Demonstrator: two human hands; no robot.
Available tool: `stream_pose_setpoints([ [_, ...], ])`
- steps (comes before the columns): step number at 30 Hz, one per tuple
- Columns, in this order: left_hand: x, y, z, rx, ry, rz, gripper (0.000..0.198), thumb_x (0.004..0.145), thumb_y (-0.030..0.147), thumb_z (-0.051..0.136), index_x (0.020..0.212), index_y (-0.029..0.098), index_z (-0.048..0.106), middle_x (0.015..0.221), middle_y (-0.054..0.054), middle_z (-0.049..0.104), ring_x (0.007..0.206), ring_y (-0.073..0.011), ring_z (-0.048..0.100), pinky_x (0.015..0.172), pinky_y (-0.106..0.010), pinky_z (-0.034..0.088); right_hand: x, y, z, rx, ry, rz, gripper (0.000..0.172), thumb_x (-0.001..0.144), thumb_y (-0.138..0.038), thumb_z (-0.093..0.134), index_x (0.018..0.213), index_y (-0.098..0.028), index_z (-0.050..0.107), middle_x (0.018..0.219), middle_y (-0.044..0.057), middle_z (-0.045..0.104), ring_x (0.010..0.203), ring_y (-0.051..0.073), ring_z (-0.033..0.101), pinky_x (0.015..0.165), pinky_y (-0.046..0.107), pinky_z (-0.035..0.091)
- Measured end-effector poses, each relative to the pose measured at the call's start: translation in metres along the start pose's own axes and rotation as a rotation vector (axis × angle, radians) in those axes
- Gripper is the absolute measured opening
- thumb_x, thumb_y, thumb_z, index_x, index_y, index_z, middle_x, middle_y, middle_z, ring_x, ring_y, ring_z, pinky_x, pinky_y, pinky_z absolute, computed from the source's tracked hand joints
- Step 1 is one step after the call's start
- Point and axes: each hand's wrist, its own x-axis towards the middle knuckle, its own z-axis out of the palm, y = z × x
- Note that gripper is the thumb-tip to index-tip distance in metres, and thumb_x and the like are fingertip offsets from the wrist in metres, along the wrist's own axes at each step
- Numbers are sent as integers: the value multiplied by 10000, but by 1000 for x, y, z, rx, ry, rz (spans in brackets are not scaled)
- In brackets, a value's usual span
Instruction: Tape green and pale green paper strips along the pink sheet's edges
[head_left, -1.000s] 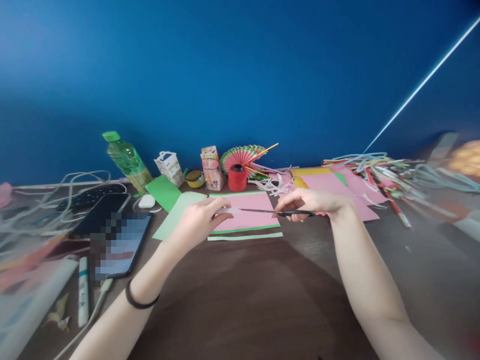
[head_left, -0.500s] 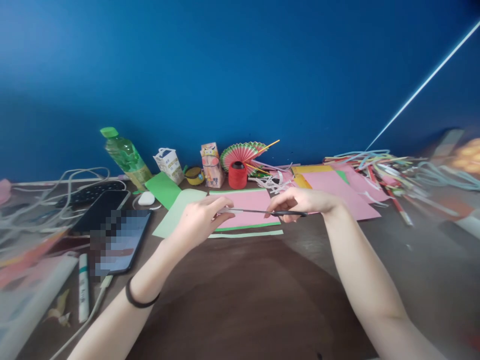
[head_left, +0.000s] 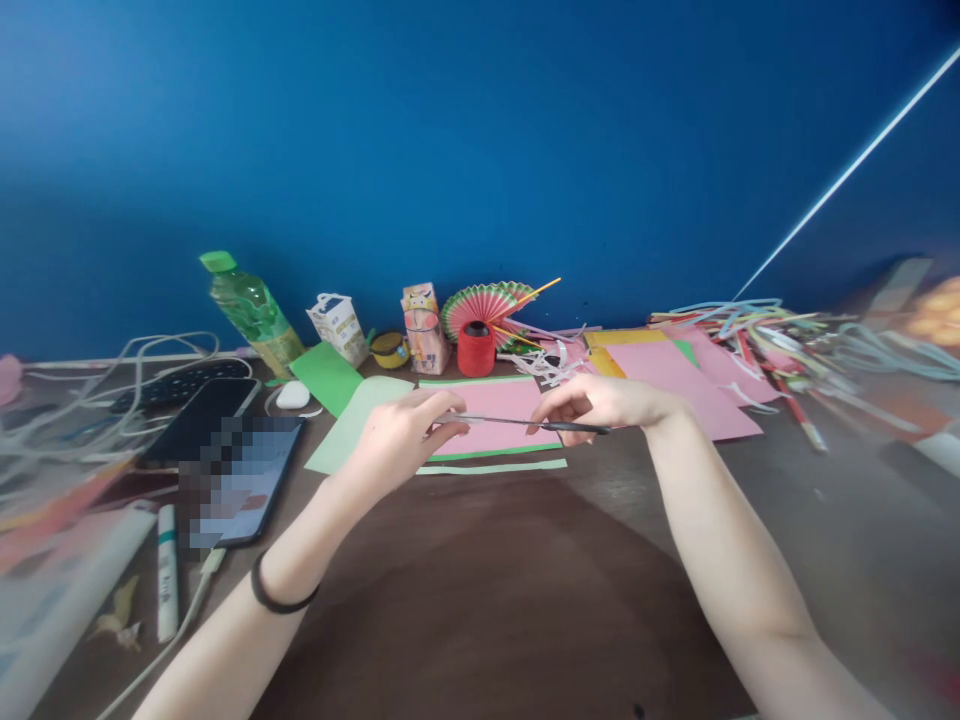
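Note:
My right hand is closed on scissors, seen nearly edge-on, with the dark handle under the palm and the thin blades pointing left. My left hand, a black band on its wrist, pinches at the blade tips. A pale sliver shows by these fingertips; whether it is paper or blade I cannot tell. Beneath both hands lies a pink sheet with green edges. A pale green sheet is partly under the left hand, and a narrow pale green strip lies just in front.
Along the blue wall stand a green bottle, small cartons, a red thread spool and a folded paper fan. Phones, a marker and cables lie left. Pink paper and tangled strips lie right.
The scissors have shifted very slightly left in my right hand, and the fingertips have barely moved. Everything on the table stays put.

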Motion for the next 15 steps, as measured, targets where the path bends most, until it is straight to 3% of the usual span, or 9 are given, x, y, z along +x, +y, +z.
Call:
stream_pose_setpoints([
  [15, 0, -1, 1, 67, 51, 55, 216, 854, 357, 469, 870, 191, 606, 802, -30, 658, 676, -129, 588, 591, -205, 380, -2, 0, -1, -11, 11, -46, 349, 753, -211, 523, 1074, -121, 627, 695, 29, 650, 513, 63, 531, 445, 154, 386],
])
